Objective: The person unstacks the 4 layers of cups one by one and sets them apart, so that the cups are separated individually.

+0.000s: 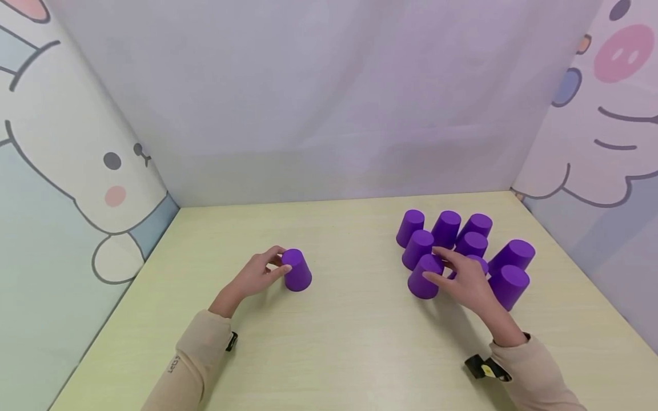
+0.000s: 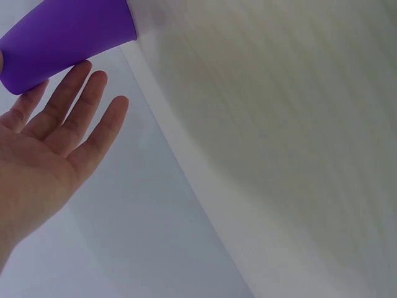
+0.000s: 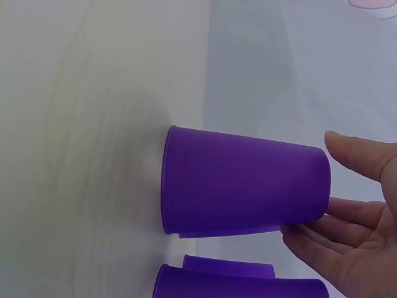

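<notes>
An upside-down purple cup (image 1: 297, 273) stands on the left part of the table, and my left hand (image 1: 259, 273) pinches it near its top between thumb and fingers. In the left wrist view that cup (image 2: 68, 40) lies against the fingertips, with the other fingers spread. Over to the right, my right hand (image 1: 465, 279) holds another upside-down purple cup (image 1: 424, 282) at the front of a group. Its thumb and fingers sit on either side of the cup's upper end. The right wrist view shows this cup (image 3: 245, 183) with the fingers along its side and the thumb at its base edge.
Several more upturned purple cups stand behind and beside the right hand, among them a back-left cup (image 1: 409, 228) and a front-right cup (image 1: 509, 287). A pale wooden table (image 1: 349, 354) meets a light backdrop (image 1: 329, 114). Cartoon-printed panels flank both sides.
</notes>
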A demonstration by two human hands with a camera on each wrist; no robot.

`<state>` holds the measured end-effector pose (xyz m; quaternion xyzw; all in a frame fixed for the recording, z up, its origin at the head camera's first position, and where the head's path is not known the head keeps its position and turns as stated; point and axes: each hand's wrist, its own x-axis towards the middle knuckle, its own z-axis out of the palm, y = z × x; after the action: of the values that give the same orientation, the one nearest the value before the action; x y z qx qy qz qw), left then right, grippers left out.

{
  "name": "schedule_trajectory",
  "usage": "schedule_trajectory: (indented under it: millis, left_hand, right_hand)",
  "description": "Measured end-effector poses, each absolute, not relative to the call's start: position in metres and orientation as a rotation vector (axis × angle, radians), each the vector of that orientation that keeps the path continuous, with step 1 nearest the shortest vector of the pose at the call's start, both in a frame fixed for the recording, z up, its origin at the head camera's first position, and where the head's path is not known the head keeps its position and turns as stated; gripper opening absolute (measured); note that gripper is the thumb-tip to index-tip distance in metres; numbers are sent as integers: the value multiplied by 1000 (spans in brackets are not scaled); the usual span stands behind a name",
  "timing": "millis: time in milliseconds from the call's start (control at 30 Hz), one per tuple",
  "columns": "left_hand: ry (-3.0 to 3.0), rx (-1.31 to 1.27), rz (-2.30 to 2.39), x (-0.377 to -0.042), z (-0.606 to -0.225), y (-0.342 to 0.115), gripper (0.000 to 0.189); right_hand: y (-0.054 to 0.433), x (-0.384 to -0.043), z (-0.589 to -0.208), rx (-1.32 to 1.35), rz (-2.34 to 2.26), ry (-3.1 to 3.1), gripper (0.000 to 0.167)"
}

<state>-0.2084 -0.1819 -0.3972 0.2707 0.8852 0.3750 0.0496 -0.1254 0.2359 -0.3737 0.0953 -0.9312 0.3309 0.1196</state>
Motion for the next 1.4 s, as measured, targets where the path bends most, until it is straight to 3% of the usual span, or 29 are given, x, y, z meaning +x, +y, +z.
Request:
schedule_trajectory:
  millis: [800,1033,1400]
  left_hand:
    - [2701,776,1111,-207,-393,-180,34]
    - [2699,852,1134,-209,-396,-180,42]
    - [2750,978,1153,-216,-396,-172,38]
  right_hand:
    - [233,-128,-375,303,891,-2685,42]
    - [231,-127,-374,285,888,-2700,44]
    - [232,-128,-377,285,866,-2693,43]
